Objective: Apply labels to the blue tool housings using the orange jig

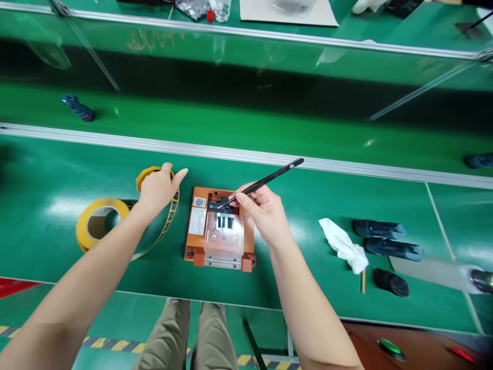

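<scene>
Head view: the right hand (265,213) pinches dark tweezers (262,183) like a pen, tips down on the small dark part (220,206) seated at the 12 o'clock end of the orange jig (220,231); the jig lies at the centre of the desk (46,169), just in front of the person; the left hand (157,189), fingers loosely curled and gripping nothing that I can tell, rests on a yellow tape strip (154,174) at 9 o'clock of the jig, beside the tape roll (100,221); the work at the tips looks best done with the wrist braced near the jig's edge, light pressure and small moves, so the part stays seated under the clear cover (225,234); at 3 o'clock lie a white wipe (342,244) and three dark parts (389,246); the desk is glossy green matting, bounded at 12 o'clock by a metal rail (115,141); beyond runs a green belt (231,123) carrying a blue part (78,108), then a glass screen (269,56); striped floor tape shows at 6 o'clock
</scene>
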`<state>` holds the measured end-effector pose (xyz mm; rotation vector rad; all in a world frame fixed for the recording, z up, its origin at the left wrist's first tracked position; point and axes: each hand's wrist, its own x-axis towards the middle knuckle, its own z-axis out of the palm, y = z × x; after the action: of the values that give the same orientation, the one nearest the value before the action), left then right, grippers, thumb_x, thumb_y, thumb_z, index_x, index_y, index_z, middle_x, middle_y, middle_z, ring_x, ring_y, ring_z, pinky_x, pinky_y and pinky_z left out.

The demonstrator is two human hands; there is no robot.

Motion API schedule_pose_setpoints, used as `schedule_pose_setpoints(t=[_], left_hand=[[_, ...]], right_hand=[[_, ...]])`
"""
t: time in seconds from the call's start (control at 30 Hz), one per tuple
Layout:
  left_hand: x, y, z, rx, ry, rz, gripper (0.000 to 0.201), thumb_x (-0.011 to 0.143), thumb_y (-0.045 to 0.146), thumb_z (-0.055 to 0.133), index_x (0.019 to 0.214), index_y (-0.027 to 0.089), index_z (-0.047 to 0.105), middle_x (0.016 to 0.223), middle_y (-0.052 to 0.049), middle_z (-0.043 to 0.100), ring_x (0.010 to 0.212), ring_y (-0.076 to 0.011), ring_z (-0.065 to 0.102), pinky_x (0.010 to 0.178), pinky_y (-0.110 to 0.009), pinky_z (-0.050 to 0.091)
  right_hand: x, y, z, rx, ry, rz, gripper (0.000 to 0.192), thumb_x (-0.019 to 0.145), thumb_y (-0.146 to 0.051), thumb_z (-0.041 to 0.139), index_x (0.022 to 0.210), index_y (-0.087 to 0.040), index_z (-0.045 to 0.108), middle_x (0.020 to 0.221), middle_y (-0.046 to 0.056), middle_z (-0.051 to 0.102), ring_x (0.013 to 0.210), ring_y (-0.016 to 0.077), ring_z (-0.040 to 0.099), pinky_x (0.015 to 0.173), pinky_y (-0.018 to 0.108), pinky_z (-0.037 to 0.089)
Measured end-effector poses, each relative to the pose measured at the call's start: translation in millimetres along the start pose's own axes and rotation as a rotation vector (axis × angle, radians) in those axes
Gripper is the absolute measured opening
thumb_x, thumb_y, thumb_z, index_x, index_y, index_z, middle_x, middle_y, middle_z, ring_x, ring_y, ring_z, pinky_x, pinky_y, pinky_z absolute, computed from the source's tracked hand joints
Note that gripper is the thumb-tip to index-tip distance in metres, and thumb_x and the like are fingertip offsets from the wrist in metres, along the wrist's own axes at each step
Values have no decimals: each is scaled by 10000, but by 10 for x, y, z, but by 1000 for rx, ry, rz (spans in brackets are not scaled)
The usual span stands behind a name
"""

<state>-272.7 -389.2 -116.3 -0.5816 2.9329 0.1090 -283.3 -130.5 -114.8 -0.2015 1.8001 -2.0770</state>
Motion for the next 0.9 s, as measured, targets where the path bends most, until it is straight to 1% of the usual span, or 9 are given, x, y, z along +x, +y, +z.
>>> schedule_pose_setpoints(t=[0.13,0.2,0.3,0.37,0.4,0.47,0.57,0.7,0.9], left_hand=[[-73,-8,-51,3,-42,28,710,981,627,341,1485,132,421,947,-184,755,939,-393,717,783,-450,525],[-187,-51,-93,-28,1,27,708,980,607,384,1504,131,400,1000,-187,751,958,-393,712,804,-473,531],[-451,-111,-108,-170,230,143,634,964,526,507,1462,136,458,1194,-196,701,1115,-370,659,907,-478,522],[-703,-108,-64,-302,384,326,463,960,406,573,1353,162,565,1211,-162,696,1144,-314,641,961,-444,508],[-851,-88,-24,-364,418,434,367,958,339,592,1286,177,609,1170,-136,712,1117,-283,649,965,-423,508],[-1166,-18,86,-453,390,649,262,943,241,621,1199,195,648,1108,-94,737,1066,-241,663,960,-398,508],[-1584,105,282,-467,258,862,326,918,225,669,1240,183,629,1205,-93,733,1167,-251,634,1035,-434,457],[-1848,184,460,-434,222,860,410,907,235,693,1299,157,601,1302,-119,698,1289,-279,575,1098,-475,389],[-1855,193,479,-426,231,827,388,914,209,680,1293,173,604,1301,-113,701,1286,-275,583,1101,-484,382]], right_hand=[[-173,45,-162,-79,-20,-8,198,890,-410,721,944,-231,657,906,25,756,887,181,719,831,338,581],[-224,83,-202,-100,-23,-15,186,901,-403,711,956,-237,648,913,24,760,900,187,721,836,343,568],[-268,144,-230,-111,-33,-14,183,912,-400,698,967,-237,637,909,23,762,893,189,722,840,348,554],[-284,176,-237,-119,-40,-21,178,920,-394,688,973,-233,635,912,24,762,897,190,722,848,351,549],[-289,188,-239,-121,-39,-26,176,922,-392,685,977,-232,633,913,25,762,900,190,722,852,353,548],[-294,204,-239,-124,-33,-39,174,923,-387,685,981,-231,632,914,25,764,901,192,723,857,357,548],[-290,220,-236,-127,-30,-54,167,919,-378,691,976,-232,634,909,23,765,887,190,724,850,356,549],[-281,239,-234,-137,-24,-63,158,917,-377,693,964,-235,640,898,16,763,862,182,721,830,345,550],[-286,252,-233,-124,-28,-56,155,918,-374,693,948,-228,649,887,17,765,859,179,722,832,338,554]])
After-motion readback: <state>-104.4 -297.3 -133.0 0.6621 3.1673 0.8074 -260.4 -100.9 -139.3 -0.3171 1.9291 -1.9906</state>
